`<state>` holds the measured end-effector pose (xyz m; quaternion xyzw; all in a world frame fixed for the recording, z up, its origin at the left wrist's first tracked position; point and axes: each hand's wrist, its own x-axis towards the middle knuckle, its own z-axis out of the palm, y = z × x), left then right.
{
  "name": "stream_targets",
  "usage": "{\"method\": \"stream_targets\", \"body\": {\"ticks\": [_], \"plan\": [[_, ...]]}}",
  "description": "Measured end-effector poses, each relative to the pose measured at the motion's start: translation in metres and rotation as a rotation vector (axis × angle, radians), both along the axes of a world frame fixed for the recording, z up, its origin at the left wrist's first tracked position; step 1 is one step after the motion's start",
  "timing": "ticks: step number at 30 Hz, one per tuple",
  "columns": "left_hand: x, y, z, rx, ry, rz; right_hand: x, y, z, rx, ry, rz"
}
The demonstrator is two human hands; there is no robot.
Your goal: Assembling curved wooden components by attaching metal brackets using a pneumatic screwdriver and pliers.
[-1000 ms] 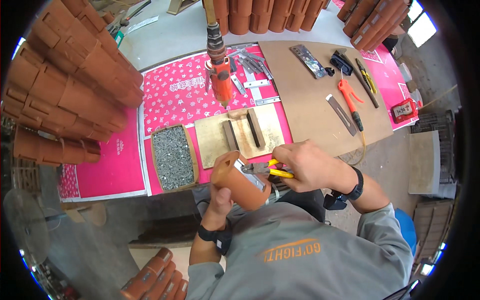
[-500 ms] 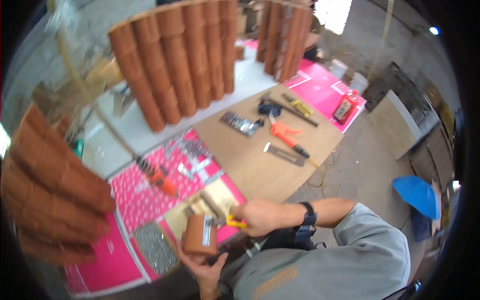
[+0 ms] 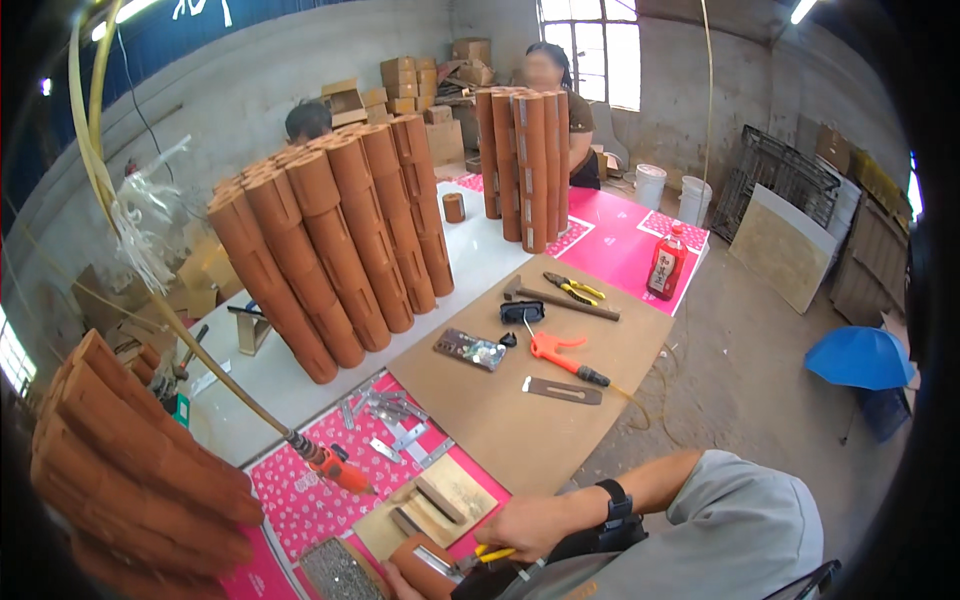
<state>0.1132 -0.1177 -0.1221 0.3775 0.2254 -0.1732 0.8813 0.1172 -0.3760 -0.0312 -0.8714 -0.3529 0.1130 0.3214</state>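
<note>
My left hand [image 3: 398, 584] grips a short reddish-brown cylinder [image 3: 418, 572] near the lower edge; much of that hand is cut off or hidden. A narrow silvery metal strip [image 3: 436, 560] lies lengthwise on the cylinder's side. Closed around yellow-handled pliers [image 3: 494, 553], my right hand [image 3: 522, 527] keeps their jaws at the end of this strip. Just beyond the cylinder is a pale wooden board [image 3: 470, 482] with two dark bars on it. A grey, grainy block [image 3: 340, 568] sits to the left.
Tall stacks of brown cylinders [image 3: 340, 240] stand across the table, with another stack [image 3: 140, 470] at left. An orange power tool [image 3: 340, 470] and loose metal strips [image 3: 395, 420] lie ahead. Brown sheeting [image 3: 480, 400] carries an orange air gun [image 3: 560, 352], a hammer [image 3: 565, 298] and other pliers [image 3: 575, 288]. Two people are beyond.
The view has tilted upward, so my hands, the cylinder and the pliers appear lower in the picture. The pliers remain at the metal strip.
</note>
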Motion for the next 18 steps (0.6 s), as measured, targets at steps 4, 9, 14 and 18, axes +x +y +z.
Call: {"method": "stream_targets", "body": {"ticks": [4, 9, 14, 18], "plan": [[-0.005, -0.002, -0.002, -0.018, -0.069, -0.156, -0.01, -0.002, 0.001, -0.003, 0.154, -0.051], [-0.001, -0.004, 0.01, -0.027, -0.123, -0.133, -0.011, -0.005, 0.007, 0.074, 0.396, -0.078], [-0.001, 0.001, 0.016, -0.056, -0.164, -0.117, -0.021, -0.001, -0.001, 0.13, 0.449, 0.005], [-0.006, -0.001, 0.018, -0.095, -0.188, -0.144, -0.028, 0.002, -0.001, 0.137, 0.407, 0.01]]}}
